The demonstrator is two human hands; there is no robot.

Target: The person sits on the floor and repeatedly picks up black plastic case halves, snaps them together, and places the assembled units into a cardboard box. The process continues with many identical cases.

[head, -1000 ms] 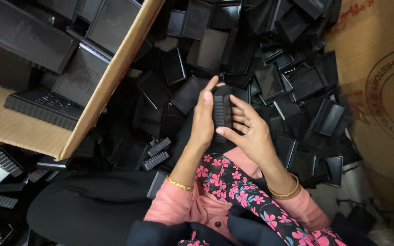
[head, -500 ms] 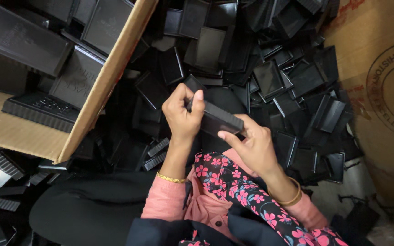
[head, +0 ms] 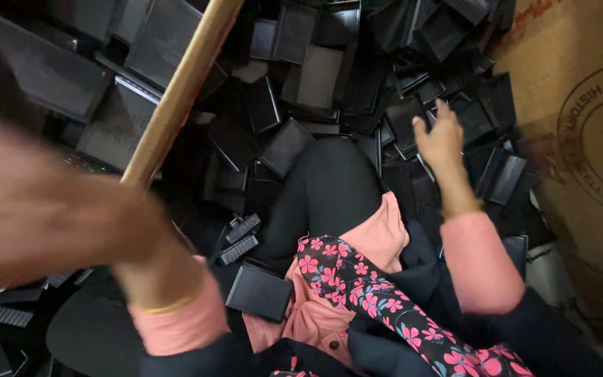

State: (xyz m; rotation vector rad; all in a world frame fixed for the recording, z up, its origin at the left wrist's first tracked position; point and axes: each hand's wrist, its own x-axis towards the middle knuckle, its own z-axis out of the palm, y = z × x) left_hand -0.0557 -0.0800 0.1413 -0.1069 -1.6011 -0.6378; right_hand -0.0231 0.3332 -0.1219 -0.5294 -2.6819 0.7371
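Right hand at 1 o'clock, fingers apart over pile of black trays; left hand at 9, blurred, fingers can't tell; black tray on lap

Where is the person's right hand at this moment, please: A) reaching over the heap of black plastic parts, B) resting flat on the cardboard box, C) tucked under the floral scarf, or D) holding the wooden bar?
A: the right hand is stretched out, fingers spread, over the heap of black plastic parts, holding nothing visible.

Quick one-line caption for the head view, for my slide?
Right hand reaches into a pile of black plastic trays; blurred left hand swings toward the cardboard box.
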